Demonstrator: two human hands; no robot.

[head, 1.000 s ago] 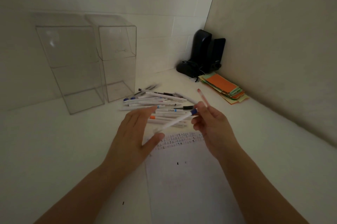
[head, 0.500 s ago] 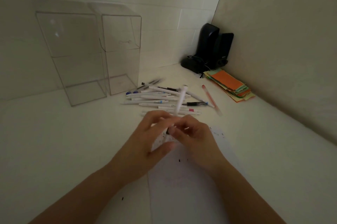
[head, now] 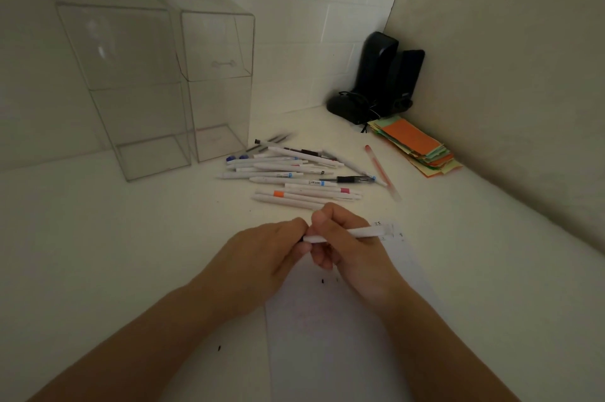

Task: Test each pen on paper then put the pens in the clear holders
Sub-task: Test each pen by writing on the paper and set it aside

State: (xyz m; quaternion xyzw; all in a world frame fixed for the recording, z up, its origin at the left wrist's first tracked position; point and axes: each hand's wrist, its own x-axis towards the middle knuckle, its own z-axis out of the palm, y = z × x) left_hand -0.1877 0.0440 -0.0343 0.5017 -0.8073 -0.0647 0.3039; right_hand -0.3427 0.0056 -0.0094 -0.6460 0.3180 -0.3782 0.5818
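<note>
Both hands over paper (head: 327, 329): right hand (head: 347, 247) grips white pen (head: 363, 233), left hand (head: 271, 254) pinches its end. Pen pile (head: 294, 175) beyond; clear holders (head: 154, 80) behind; coloured paper stack (head: 415, 146) right.

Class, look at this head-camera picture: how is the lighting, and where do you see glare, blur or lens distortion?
Head view: dim, even light with dark corners; soft white glare on the left clear holder; the red pen and the grey pens behind the pile look smeared; wide-angle bending bows the table's back edge; the white pen held by both hands stays fairly sharp.
</note>
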